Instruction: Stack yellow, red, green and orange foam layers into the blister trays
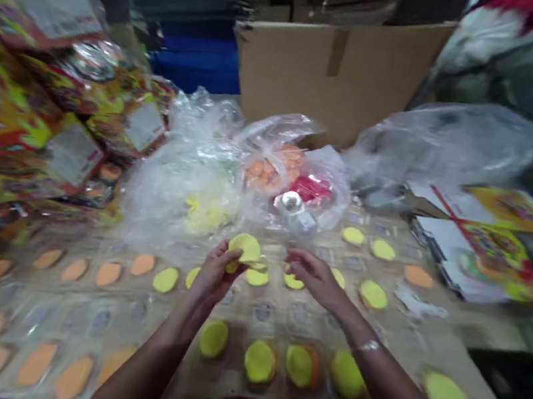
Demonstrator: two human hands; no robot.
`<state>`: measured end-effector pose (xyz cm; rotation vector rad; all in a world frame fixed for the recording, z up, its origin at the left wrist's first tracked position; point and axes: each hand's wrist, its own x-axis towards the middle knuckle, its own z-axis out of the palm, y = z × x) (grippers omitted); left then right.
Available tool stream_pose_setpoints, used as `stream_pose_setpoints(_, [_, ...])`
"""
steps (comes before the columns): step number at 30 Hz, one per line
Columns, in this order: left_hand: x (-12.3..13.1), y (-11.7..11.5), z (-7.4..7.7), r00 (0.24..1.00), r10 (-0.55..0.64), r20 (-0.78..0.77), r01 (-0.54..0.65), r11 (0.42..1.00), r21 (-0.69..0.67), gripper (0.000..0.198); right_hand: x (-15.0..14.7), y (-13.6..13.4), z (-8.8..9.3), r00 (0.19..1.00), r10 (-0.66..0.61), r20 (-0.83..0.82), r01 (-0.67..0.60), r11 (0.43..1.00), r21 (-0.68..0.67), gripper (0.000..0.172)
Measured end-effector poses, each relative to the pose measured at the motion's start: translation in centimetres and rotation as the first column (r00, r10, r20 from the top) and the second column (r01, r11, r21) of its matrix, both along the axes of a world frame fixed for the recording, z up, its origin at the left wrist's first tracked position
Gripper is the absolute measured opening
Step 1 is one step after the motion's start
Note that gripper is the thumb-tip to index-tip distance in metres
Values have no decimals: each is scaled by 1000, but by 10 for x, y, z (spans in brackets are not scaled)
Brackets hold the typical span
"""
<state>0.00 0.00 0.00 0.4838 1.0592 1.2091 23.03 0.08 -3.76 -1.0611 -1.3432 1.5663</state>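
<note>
In my left hand I hold a few thin yellow round pieces, gripped between thumb and fingers above the table. My right hand is to the right of it, fingers loosely bent and apart, just over a yellow round piece on the table; whether it touches that piece I cannot tell. Below my hands lies a row of clear plastic trays with yellow rounds on top, one showing orange underneath. Orange rounds lie in similar trays to the left.
Behind my hands, clear bags hold yellow pieces, orange pieces and a red bundle. A large cardboard box stands at the back. Colourful printed boxes are piled on the left; printed cartons lie at right.
</note>
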Motion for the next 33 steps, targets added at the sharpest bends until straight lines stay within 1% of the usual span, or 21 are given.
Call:
stream_pose_setpoints(2, [28,-6,-5,993,-113,45,115,992,-47,42,-12,-3,3,999,-28,23,26,996,80,40])
stream_pose_setpoints(4, [54,-12,-10,979,-187,82,193,978,-81,41,-17,-7,4,991,-120,60,110,983,147,32])
stream_pose_setpoints(7, [86,-16,-18,966,-231,118,243,964,-105,39,-12,-15,1,912,-388,135,350,905,241,18])
stream_pose_setpoints(9, [103,-15,-24,959,-258,115,272,954,-129,40,3,-17,-4,854,-508,118,467,845,260,16])
stream_pose_setpoints(11, [115,-12,-27,954,-281,104,296,936,-188,38,32,-13,-10,811,-582,62,551,795,255,18])
stream_pose_setpoints(13, [119,-8,-29,955,-285,84,297,922,-250,34,78,-7,-15,766,-641,48,617,755,220,22])
stream_pose_setpoints(14, [119,-6,-30,958,-278,70,287,920,-266,32,105,-3,-18,736,-671,90,646,736,204,25])
stream_pose_setpoints(15, [117,-4,-30,962,-266,55,271,923,-275,31,134,0,-20,696,-693,190,664,721,197,25])
stream_pose_setpoints(16, [114,-2,-30,967,-252,38,252,926,-280,31,162,4,-22,614,-714,336,686,694,221,25])
stream_pose_setpoints(18, [108,0,-31,973,-231,8,223,930,-292,29,211,11,-27,346,-690,636,697,643,319,25])
stream_pose_setpoints(20, [103,0,-31,975,-222,0,211,929,-303,28,242,18,-32,194,-646,738,702,617,356,26])
stream_pose_setpoints(21, [102,-1,-31,975,-221,5,211,928,-308,27,250,21,-34,161,-626,763,704,615,357,26])
stream_pose_setpoints(23, [101,-4,-30,976,-215,18,210,927,-311,27,256,25,-39,134,-586,799,696,630,345,26])
stream_pose_setpoints(25, [98,-9,-27,979,-201,33,201,925,-323,26,251,24,-41,113,-546,830,667,661,344,29])
stream_pose_setpoints(27, [94,-15,-24,981,-184,59,194,922,-334,26,237,20,-41,78,-548,833,614,684,393,32])
stream_pose_setpoints(28, [91,-18,-22,981,-176,79,192,922,-336,26,225,17,-40,71,-576,814,578,689,437,32])
stream_pose_setpoints(29, [87,-22,-20,980,-168,105,194,924,-329,26,210,14,-38,88,-626,775,535,686,493,31])
stream_pose_setpoints(30, [84,-26,-18,978,-158,132,193,928,-320,26,191,10,-36,169,-674,719,494,689,530,30])
stream_pose_setpoints(31, [81,-31,-17,976,-144,160,189,932,-309,26,169,4,-34,330,-679,656,455,723,519,29])
stream_pose_setpoints(32, [78,-36,-16,974,-128,188,181,937,-299,27,142,-3,-30,543,-610,578,398,792,462,30])
stream_pose_setpoints(33, [74,-41,-15,971,-108,214,169,942,-291,28,114,-12,-25,751,-454,480,294,880,372,34])
